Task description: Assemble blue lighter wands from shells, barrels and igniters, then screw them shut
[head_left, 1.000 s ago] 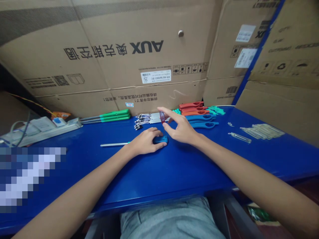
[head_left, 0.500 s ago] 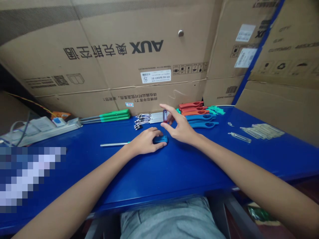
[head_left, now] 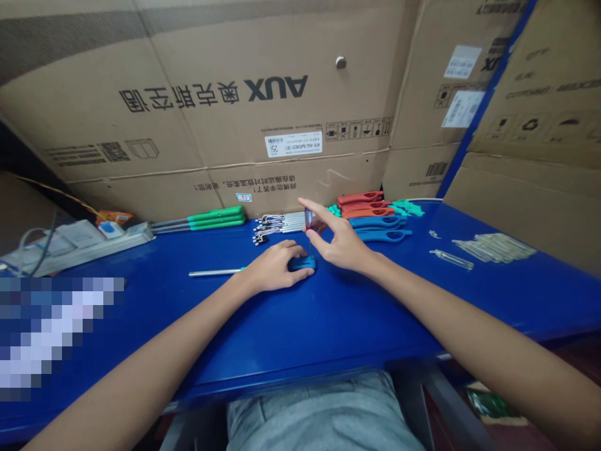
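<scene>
My left hand point(head_left: 275, 268) is closed around a blue plastic handle point(head_left: 305, 263) and holds it down on the table. From the other side of the hand a metal rod point(head_left: 213, 272) points left, apparently part of the same piece. My right hand point(head_left: 345, 243) grips a small screwdriver point(head_left: 308, 220) with a clear purplish handle, its index finger raised past the top. The screwdriver stands upright, and its thin shaft reaches down to the right end of the blue handle. Just behind my right hand lie blue handle pieces point(head_left: 382, 236) and red ones point(head_left: 364, 198).
Behind my hands lie metal strips with thin wires point(head_left: 288, 223). Several green-handled rods point(head_left: 216, 219) are further left, beside a power strip point(head_left: 79, 244). Clear tubes point(head_left: 498, 247) and small teal parts point(head_left: 407, 208) lie to the right. Cardboard point(head_left: 211, 144) walls off the back of the blue table point(head_left: 328, 332).
My right hand and the screwdriver handle have shifted and turned very slightly. My left hand and the blue handle stay where they were.
</scene>
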Demonstrator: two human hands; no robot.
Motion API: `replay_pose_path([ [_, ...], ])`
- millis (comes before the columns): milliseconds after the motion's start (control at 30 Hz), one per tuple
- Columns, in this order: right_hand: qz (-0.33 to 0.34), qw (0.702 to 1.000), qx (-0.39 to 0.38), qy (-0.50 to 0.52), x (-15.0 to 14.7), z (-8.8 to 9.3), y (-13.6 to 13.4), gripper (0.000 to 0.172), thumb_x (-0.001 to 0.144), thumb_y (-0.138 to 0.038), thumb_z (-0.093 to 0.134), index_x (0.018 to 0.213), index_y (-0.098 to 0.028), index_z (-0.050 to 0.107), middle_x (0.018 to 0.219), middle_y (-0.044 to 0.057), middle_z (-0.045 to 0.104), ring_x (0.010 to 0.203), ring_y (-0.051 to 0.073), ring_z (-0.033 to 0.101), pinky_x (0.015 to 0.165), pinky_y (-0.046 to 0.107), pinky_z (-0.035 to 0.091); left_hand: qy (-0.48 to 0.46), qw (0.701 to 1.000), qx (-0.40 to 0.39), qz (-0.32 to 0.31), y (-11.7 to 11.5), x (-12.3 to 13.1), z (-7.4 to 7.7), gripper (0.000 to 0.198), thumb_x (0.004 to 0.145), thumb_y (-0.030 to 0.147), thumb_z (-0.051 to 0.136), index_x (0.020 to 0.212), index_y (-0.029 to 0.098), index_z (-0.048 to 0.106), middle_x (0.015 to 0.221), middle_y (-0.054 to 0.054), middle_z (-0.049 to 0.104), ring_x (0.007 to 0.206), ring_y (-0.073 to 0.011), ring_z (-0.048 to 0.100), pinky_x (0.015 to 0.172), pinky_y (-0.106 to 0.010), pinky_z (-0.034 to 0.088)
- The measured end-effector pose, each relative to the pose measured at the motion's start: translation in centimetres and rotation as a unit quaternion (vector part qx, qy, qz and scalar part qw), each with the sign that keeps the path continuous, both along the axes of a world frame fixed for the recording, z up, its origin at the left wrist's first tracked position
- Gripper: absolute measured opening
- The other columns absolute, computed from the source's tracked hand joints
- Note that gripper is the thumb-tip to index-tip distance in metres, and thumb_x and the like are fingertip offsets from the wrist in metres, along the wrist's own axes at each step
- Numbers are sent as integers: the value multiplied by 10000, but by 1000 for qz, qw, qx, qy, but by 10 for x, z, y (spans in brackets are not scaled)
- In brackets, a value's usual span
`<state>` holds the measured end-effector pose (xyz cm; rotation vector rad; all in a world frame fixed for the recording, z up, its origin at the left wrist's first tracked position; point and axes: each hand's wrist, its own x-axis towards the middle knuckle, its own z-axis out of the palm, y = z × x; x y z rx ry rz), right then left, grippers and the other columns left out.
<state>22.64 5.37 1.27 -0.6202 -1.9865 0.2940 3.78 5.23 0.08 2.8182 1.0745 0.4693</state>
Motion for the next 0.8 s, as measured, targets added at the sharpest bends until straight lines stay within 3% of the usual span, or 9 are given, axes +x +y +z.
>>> replay_pose_path([
  [233,-31,999,5,2,0,0,-1,516,840,-168,564,1340,-265,488,819,-2,631,725,164,598,761,397,561,-2,1000,-4,1,0,0,0,349,871,408,604,1069,124,656,1060,-126,667,1005,-270,626,903,-391,498],
  [433,-22,1000,17,0,0,0,-1,515,862,-177,497,1371,-249,473,1087,54,663,920,188,634,848,399,545,-5,1000,1,1,0,0,-1,347,871,425,598,1054,136,659,1029,-118,670,980,-265,628,878,-379,503],
  [800,-22,1000,-18,2,-1,4,-4,479,851,-155,527,1322,-239,505,870,9,653,725,152,595,748,369,552,-5,1000,-6,3,-1,0,1,334,869,418,600,1057,148,655,1053,-111,669,992,-261,629,893,-380,501],
])
